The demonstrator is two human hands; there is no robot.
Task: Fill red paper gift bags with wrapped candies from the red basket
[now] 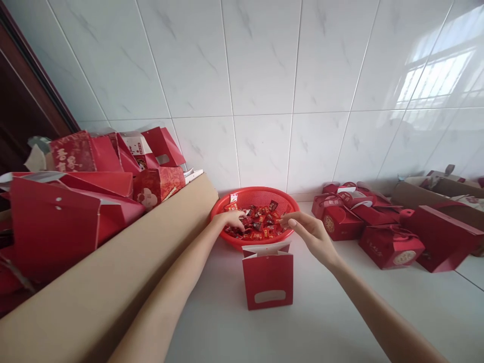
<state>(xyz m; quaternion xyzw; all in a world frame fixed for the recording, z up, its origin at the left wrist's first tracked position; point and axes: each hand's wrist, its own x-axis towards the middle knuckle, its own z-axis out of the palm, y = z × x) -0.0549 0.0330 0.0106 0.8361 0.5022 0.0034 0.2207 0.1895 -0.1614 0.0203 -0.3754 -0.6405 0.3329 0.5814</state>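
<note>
A red plastic basket (260,191) stands against the wall, with wrapped candies (260,220) heaped inside, mostly in red wrappers. My left hand (231,220) reaches over its left side, with the visible fingers apart and touching the candies; some fingertips are hidden among them. Over the right rim, my right hand (312,233) has its fingers stretched toward the candies, and I see nothing held in it. Between my forearms, a red paper gift box (268,275) stands upright on the white counter, in front of the basket. Its top is open, and a pale rounded window shows low on its front.
At left, a long cardboard box (159,227) holds several red gift boxes (56,217). Several closed red boxes (391,246) sit on the counter (321,317) at right, before another cardboard carton (427,194). A tiled wall (260,146) bounds the back.
</note>
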